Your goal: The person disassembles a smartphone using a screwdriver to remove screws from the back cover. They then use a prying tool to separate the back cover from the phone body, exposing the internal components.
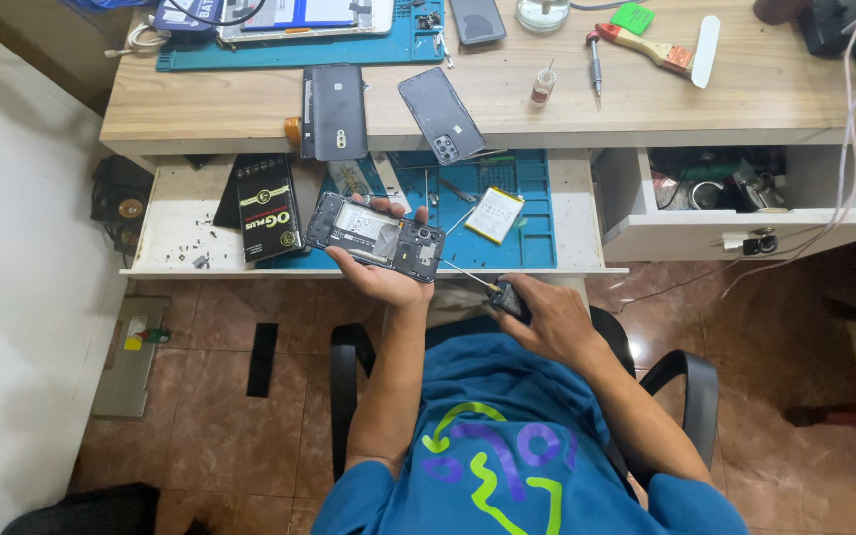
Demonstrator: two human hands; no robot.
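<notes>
A single head-worn camera looks steeply down from above the seated person, facing the far wooden desk [507, 104].

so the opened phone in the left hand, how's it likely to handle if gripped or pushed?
The opened phone is probably stiff and light: a thin flat slab that the left hand carries alone. Likely fragile, since its back is off and the inner parts lie exposed. It seems unlikely to roll, being flat, though it might slide on the blue mat.
</notes>
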